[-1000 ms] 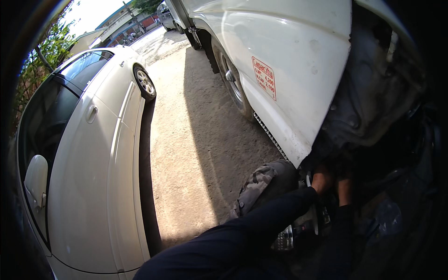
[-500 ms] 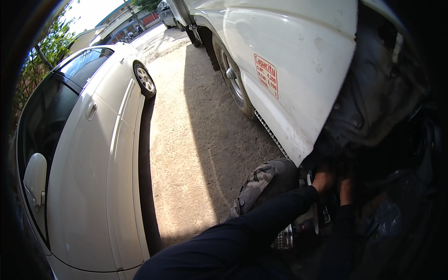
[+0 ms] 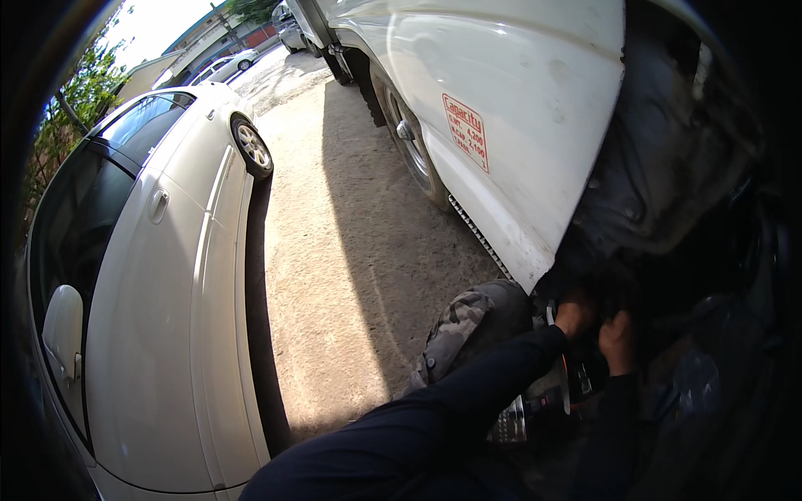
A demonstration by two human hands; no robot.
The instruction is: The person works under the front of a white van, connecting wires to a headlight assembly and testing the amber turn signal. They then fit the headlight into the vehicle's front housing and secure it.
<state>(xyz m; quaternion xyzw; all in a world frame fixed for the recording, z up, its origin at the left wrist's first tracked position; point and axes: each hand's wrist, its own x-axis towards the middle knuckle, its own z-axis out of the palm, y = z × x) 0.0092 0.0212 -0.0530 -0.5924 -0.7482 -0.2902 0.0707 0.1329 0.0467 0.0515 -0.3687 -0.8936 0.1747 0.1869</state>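
Note:
Both my hands reach into the dark opening behind the edge of a white vehicle panel point(image 3: 493, 75). My left hand point(image 3: 575, 317) is just below the panel's lower corner, its fingers lost in shadow. Close beside it on the right, my right hand point(image 3: 616, 338) looks curled, and whatever it may hold is too dark to make out. Grimy dark metal parts point(image 3: 643, 192) hang above the hands. Under my left wrist stand a pale curved piece point(image 3: 563, 386) and a shiny cylinder with a pattern of holes point(image 3: 510, 422), whose kind I cannot tell.
My bent knee in camouflage trousers point(image 3: 472, 326) is left of the hands. A wheel point(image 3: 409, 134) sits under the white vehicle. On the left a cream car point(image 3: 150, 334) is parked across a strip of rough concrete point(image 3: 309, 292). Clear plastic point(image 3: 697, 384) lies at right.
My right hand has drawn back slightly toward me, out of the deeper shadow, so more of it shows. The left hand has barely moved. A white car has come into sight far off.

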